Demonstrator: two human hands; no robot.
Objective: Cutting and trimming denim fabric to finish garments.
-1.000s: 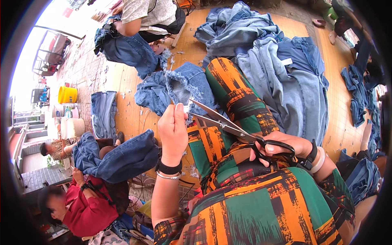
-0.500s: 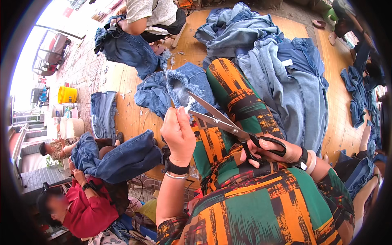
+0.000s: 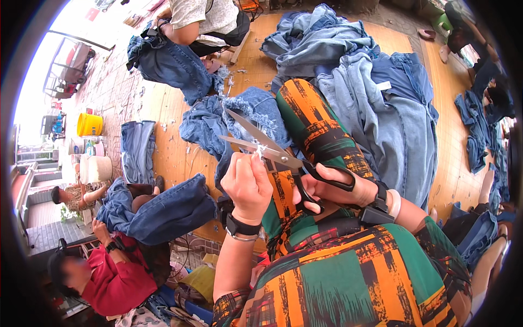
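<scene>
Centre of frame: right hand (image 3: 339, 185) grips black-handled scissors (image 3: 290, 161), blades (image 3: 249, 128) parted; left hand (image 3: 246, 182) pinches white threads (image 3: 262, 148).

Left hand (image 3: 248, 184), one, was raised with fingers folded into the palm, thumb and forefinger pinched at the top, its forearm (image 3: 234, 267) rising steeply from the lower edge. Right hand (image 3: 351, 191), one, stood near it, thumb uppermost and parted from the curled fingers below, its forearm (image 3: 409, 219) slanting in from the lower right.
</scene>
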